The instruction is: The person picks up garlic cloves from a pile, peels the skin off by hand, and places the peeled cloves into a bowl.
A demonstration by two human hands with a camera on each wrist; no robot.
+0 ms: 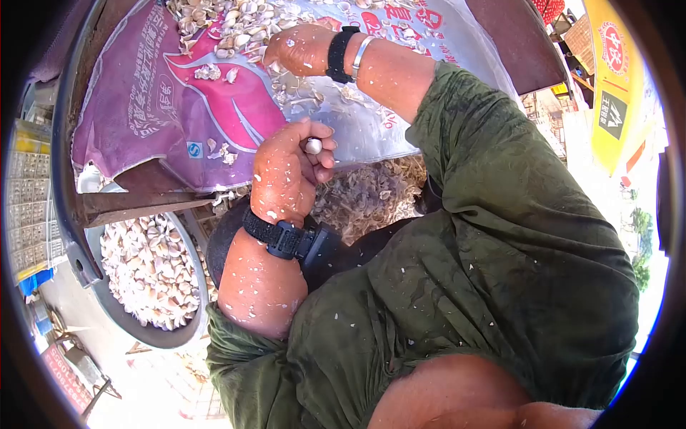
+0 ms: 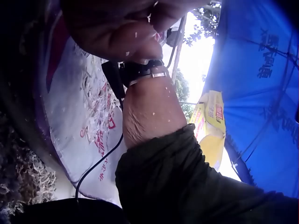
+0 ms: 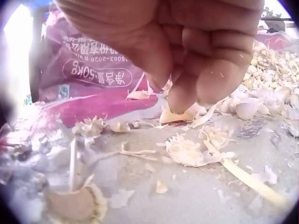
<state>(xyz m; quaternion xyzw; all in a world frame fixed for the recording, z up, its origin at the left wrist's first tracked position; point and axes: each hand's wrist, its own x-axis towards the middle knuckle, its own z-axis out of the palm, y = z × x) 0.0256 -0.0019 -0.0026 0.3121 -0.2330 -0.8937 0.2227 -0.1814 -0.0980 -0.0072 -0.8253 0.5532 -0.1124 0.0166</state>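
In the head view, my left hand (image 1: 289, 168) curls its fingers and thumb round a pale garlic clove (image 1: 313, 146) above the sheet's near edge. The left wrist view shows part of this hand (image 2: 117, 35), dark and close, with the clove not discernible. My right hand (image 1: 300, 50) is over the sheet beside the heap of garlic (image 1: 246, 25). From the right wrist, that hand (image 3: 187, 60) hangs with loosely bent fingers, its fingertips at a clove (image 3: 175, 115) lying on the sheet; no grip on it shows.
A printed plastic sheet (image 1: 207, 107) covers the work surface, with stalks and skins scattered on it. Lower left stands a basin (image 1: 196, 286) of cloves (image 1: 150, 272). Dry skins (image 1: 368, 196) fill the space below the near edge. A metal frame (image 1: 66, 164) runs along the left.
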